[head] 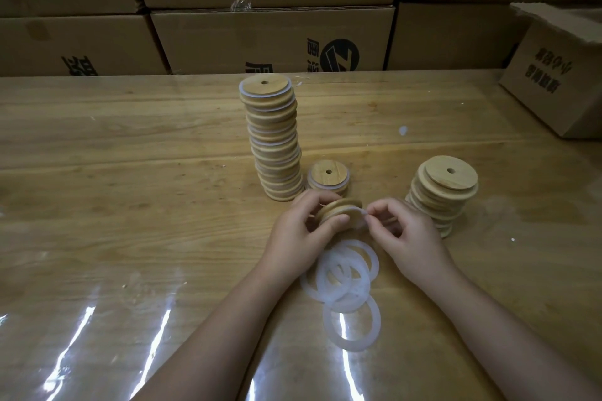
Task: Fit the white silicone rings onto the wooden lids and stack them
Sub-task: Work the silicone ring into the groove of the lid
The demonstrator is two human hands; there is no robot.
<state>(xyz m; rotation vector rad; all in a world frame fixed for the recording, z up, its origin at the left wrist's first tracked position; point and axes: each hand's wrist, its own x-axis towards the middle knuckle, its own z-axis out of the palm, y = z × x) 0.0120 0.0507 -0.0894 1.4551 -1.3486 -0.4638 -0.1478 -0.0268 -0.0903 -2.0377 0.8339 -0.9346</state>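
Wood throughout the head view: pale bench (130, 205), tall stack of ringed lids (273, 140) at centre, short stack (328, 177) just beside it, bare lids (439, 195) stacked to the right. Nearer, one wooden lid (338, 208) held edge-on above the bench: left hand (299, 238), fingers (335, 221) clamped round its rim; right hand (404, 238), fingers (376, 210) pinched on the white silicone ring (360, 212) at the lid's right edge. Loose rings (342, 277) lying just below. Probably best: turn the lid, seat the ring evenly, avoid twists.
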